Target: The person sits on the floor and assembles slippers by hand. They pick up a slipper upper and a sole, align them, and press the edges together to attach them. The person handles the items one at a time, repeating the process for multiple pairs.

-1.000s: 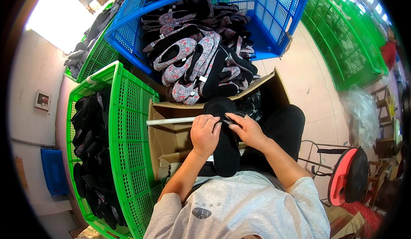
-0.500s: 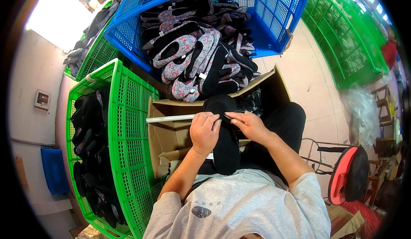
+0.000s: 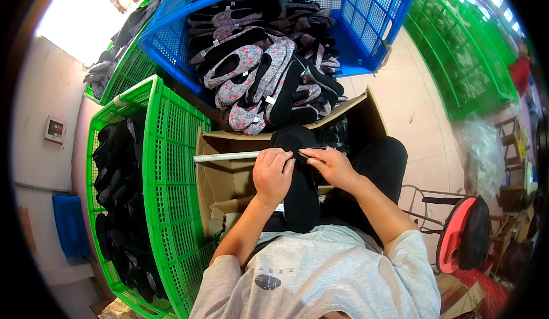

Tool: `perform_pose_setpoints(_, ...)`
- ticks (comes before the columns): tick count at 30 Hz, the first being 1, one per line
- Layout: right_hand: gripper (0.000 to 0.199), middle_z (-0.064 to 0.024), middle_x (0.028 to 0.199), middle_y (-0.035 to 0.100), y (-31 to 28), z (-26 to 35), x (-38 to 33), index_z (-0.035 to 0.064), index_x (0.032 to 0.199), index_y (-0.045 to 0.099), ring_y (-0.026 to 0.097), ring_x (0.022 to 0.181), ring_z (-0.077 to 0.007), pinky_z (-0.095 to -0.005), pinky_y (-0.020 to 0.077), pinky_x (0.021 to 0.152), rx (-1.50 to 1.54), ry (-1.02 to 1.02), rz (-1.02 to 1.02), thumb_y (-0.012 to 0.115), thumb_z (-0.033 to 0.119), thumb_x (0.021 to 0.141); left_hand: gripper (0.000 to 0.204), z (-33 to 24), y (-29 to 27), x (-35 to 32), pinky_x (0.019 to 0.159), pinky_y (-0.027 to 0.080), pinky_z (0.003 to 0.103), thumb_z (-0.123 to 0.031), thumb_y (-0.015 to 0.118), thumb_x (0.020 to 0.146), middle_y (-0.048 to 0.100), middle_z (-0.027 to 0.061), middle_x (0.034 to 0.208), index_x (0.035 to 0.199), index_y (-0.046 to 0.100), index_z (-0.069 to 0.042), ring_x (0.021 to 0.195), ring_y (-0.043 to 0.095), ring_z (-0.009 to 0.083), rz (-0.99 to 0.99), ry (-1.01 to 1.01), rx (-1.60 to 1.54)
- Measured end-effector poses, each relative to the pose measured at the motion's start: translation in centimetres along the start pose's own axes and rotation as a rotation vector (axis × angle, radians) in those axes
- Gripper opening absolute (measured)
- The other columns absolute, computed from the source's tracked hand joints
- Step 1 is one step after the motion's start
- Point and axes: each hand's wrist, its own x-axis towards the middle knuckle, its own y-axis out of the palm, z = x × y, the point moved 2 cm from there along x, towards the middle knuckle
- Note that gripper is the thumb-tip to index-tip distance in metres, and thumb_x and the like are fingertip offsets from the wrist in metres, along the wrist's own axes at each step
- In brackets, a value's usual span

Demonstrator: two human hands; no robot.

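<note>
A black slipper (image 3: 301,199) lies lengthwise in front of my body, its dark sole facing up. My left hand (image 3: 273,173) is closed on its left edge, with fingertips and thumb pressed together near the upper half. My right hand (image 3: 329,163) pinches at the slipper's opposite edge, close to the left fingertips; something small and thin there is too fine to make out. A pale rod (image 3: 226,157) runs leftward from beside my left hand across an open cardboard box (image 3: 215,184). A white label (image 3: 279,207) shows at the slipper's left side.
Ahead stands a blue crate (image 3: 366,62) heaped with floral slippers (image 3: 246,62). A green crate (image 3: 171,204) of dark slippers (image 3: 123,199) is at my left. Green crates (image 3: 457,56) stand far right, above a plastic bag (image 3: 483,153) and a red and black stool (image 3: 463,233).
</note>
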Motion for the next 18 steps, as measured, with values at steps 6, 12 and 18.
perform_pose_setpoints(6,0.04,-0.0037,0.111,0.065,1.7,-3.1,-2.1,0.0045,0.126,0.061,0.06,0.084,-0.0121,-0.0267,0.0489,0.081,0.252,0.112,-0.189,0.072,0.013,0.089,0.035,0.1,-1.0,-1.7,0.083,0.051,0.036,0.002,0.077,0.072,0.06,0.0128,0.105,0.103,0.062,-0.003,0.096,0.06,0.0281,-0.038,-0.224,-0.023)
perform_pose_setpoints(12,0.039,0.0012,0.095,0.058,4.1,-3.3,-4.5,0.0073,0.11,0.057,0.053,0.08,-0.0042,-0.0202,0.046,0.071,0.356,0.366,-0.199,0.082,0.009,0.08,0.035,2.7,-0.1,-7.3,0.082,0.051,0.026,0.003,0.071,0.081,0.059,0.0079,0.102,0.112,0.054,0.0,0.095,0.059,0.0136,-0.017,-0.816,-0.599)
perform_pose_setpoints(18,0.027,0.006,0.081,0.052,6.1,-5.0,-5.6,0.0079,0.092,0.054,0.046,0.072,-0.0031,-0.0206,0.0405,0.065,0.663,0.532,-0.271,0.079,0.01,0.084,0.031,2.5,0.5,-8.6,0.073,0.048,0.022,0.004,0.071,0.083,0.057,0.0029,0.091,0.106,0.052,0.0,0.08,0.056,0.0081,0.017,-1.008,-0.768)
